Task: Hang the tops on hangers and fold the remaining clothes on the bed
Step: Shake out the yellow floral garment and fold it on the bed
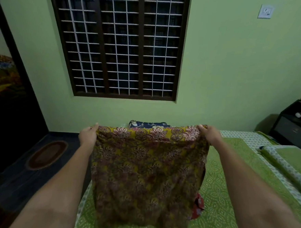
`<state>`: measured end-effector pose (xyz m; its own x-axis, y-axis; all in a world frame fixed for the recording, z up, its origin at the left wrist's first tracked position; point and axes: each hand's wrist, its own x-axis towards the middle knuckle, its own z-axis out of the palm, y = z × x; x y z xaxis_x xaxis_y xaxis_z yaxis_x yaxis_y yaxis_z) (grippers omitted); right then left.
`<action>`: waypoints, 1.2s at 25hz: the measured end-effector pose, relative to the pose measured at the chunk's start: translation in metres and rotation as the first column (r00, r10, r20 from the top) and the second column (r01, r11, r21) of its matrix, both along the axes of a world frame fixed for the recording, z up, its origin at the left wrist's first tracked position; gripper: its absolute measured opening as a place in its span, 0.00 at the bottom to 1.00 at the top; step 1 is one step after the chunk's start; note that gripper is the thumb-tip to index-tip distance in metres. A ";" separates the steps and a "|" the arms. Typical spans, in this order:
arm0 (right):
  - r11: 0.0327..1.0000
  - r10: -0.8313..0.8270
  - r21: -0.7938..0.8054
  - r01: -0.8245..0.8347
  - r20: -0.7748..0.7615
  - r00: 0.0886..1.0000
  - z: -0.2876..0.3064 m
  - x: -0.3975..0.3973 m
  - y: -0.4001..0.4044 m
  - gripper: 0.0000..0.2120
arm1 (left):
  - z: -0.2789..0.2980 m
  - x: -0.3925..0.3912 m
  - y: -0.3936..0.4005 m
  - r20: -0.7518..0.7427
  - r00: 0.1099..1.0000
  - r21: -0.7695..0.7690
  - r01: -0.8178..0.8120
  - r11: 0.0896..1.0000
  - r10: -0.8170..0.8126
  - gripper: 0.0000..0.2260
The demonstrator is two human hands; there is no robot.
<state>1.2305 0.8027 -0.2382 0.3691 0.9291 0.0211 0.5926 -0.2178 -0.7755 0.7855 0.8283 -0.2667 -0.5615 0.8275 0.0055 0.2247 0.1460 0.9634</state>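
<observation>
1. The left hand pinches one top corner of a mustard floral garment, and the right hand grips the other corner, both arms stretched forward
2. Held taut along its upper edge, the garment hangs flat over the bed, its hem brushing the green bedspread; this spread probably lets the person see its shape and judge whether it gets a hanger or a fold
3. A red patterned cloth peeks out behind the garment's lower right edge, lying on the bed
4. A folded dark blue floral piece sits at the bed's far edge, below the barred window
5. No hanger is visible, so hanging looks some way off
</observation>
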 end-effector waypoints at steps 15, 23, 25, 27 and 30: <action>0.932 0.033 -0.295 -0.213 -0.515 0.856 -0.028 0.018 -0.013 0.12 | -0.012 -0.009 -0.009 0.211 0.907 -0.465 0.420 0.779 -0.364 0.12; 0.848 0.409 -0.466 -0.253 0.270 0.872 -0.042 0.023 -0.010 0.11 | -0.006 -0.008 -0.015 0.142 0.733 -0.638 0.582 0.505 -0.665 0.08; 0.877 0.397 -0.418 -0.238 0.349 0.849 -0.035 0.024 -0.010 0.13 | -0.005 -0.010 -0.011 -0.020 0.740 -0.581 0.539 0.610 -0.673 0.09; 0.957 0.256 -0.208 -0.202 0.277 0.926 -0.021 0.029 -0.008 0.14 | 0.006 -0.011 -0.004 -0.140 0.788 -0.400 0.509 0.762 -0.599 0.11; 0.965 0.035 0.261 0.024 -0.217 0.975 0.013 0.032 -0.009 0.10 | 0.033 -0.015 0.008 0.004 0.927 -0.023 0.375 0.927 -0.375 0.16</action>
<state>1.2625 0.7939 -0.2247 0.3869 0.9039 0.1825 0.4032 0.0122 -0.9150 0.7705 0.8363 -0.2333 -0.2098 0.9776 -0.0156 0.2676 0.0728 0.9608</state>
